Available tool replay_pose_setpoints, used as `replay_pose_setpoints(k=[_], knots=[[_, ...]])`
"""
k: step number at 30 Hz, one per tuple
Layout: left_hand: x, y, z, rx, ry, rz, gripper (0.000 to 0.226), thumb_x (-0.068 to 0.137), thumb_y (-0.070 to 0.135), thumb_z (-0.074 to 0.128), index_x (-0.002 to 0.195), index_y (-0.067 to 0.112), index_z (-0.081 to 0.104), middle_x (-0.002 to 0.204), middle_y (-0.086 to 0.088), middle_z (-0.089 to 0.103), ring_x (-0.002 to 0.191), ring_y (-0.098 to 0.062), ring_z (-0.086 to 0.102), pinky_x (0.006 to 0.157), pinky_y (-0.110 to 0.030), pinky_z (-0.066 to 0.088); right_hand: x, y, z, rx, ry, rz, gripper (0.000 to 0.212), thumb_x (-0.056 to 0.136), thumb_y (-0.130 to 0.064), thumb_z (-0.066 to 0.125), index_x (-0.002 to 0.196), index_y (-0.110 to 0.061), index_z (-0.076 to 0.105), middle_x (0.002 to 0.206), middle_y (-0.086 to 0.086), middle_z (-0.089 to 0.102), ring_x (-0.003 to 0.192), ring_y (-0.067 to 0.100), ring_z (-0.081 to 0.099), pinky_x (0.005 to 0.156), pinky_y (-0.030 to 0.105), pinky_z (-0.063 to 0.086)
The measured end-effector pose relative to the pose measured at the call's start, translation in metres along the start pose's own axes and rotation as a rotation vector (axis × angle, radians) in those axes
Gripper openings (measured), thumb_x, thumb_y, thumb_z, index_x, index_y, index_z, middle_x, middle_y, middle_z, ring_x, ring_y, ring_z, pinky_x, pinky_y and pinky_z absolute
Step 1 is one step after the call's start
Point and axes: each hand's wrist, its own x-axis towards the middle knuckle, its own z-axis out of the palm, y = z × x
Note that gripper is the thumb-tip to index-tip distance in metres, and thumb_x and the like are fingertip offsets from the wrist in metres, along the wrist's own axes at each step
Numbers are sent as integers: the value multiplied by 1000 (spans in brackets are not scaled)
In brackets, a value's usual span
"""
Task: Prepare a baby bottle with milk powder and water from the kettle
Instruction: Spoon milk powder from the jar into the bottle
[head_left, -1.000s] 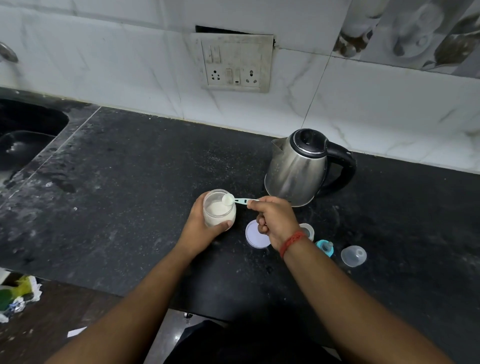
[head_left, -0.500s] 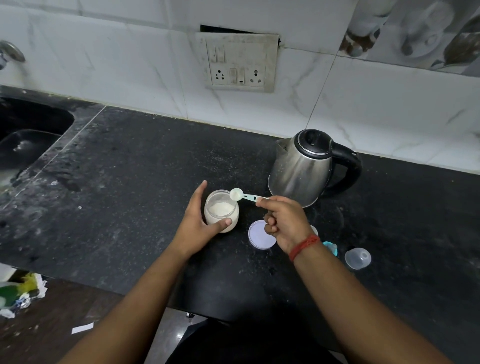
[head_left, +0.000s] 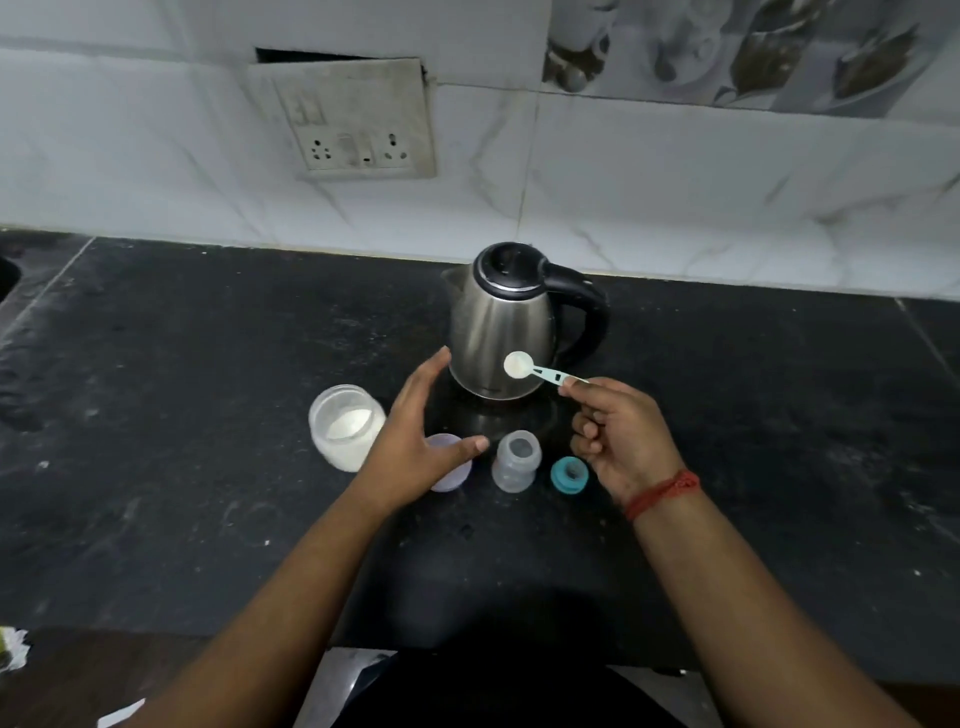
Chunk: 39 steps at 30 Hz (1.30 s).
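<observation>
My right hand (head_left: 621, 441) pinches the handle of a small teal scoop (head_left: 540, 370) heaped with white powder, held in front of the steel kettle (head_left: 501, 325). An open glass jar of milk powder (head_left: 345, 426) stands on the black counter, left of my left hand (head_left: 418, 436). That hand hovers open with fingers spread, holding nothing, partly over the jar's round lid (head_left: 452, 467). The clear baby bottle (head_left: 515, 460) stands open between my hands. Its teal collar (head_left: 570, 474) lies just right of it.
The black stone counter (head_left: 208, 389) runs to a marble-tiled wall with a socket plate (head_left: 358, 119). A sink edge (head_left: 5, 275) shows at the far left. The counter's front edge lies close to my body.
My left hand let go of the powder jar and moved right, opening. My right hand lifted the filled scoop away from the jar to in front of the kettle. The view shifted right.
</observation>
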Motion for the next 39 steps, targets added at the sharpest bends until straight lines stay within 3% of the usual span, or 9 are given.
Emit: replay_pose_setpoints(k=[5,10,18,23,26,32,39], knots=[[3,-11,50,106,-136,15,90,80,29,87,152,35,34,160,18,32,151,-2,24,117,-9,17,-2,-5,-33,15,41,4,9,93,-9,67,95,0,66,50,-6,43,42,4,36,36,18,27],[7,-28,80,104,-177,-72,92,77,28,89,153,27,37,156,13,40,150,-11,32,123,-34,28,-3,-6,-53,-4,50,16,8,93,-8,67,94,0,66,49,-6,42,42,5,36,35,18,26],[6,-32,92,47,-173,-151,62,79,23,88,130,33,54,124,18,66,115,5,60,106,-33,48,0,0,-61,-73,13,29,8,93,-10,67,90,-3,67,48,-6,42,42,5,36,38,19,26],[9,-20,85,-21,-109,-120,53,79,24,88,119,42,58,116,15,69,112,-3,63,98,-23,47,3,4,-52,-108,-23,16,8,91,-11,69,88,-3,68,52,-2,41,44,7,36,38,20,26],[11,-11,75,2,-35,-87,56,77,21,90,119,39,58,117,16,65,111,7,59,93,-12,41,2,8,-42,-143,-43,-8,7,90,-11,70,87,-4,69,56,0,44,46,7,36,37,20,28],[15,-14,57,42,33,-53,63,74,29,91,129,34,60,122,11,62,119,-9,57,102,-28,45,-4,11,-24,-272,-47,-124,13,92,-11,70,80,-7,65,52,-3,40,45,8,34,39,22,28],[14,-22,45,92,62,-51,64,74,34,90,131,32,61,122,12,62,119,-12,55,105,-39,45,-3,19,-9,-484,-20,-288,21,91,-16,71,79,-1,65,48,-9,41,45,8,36,45,26,33]])
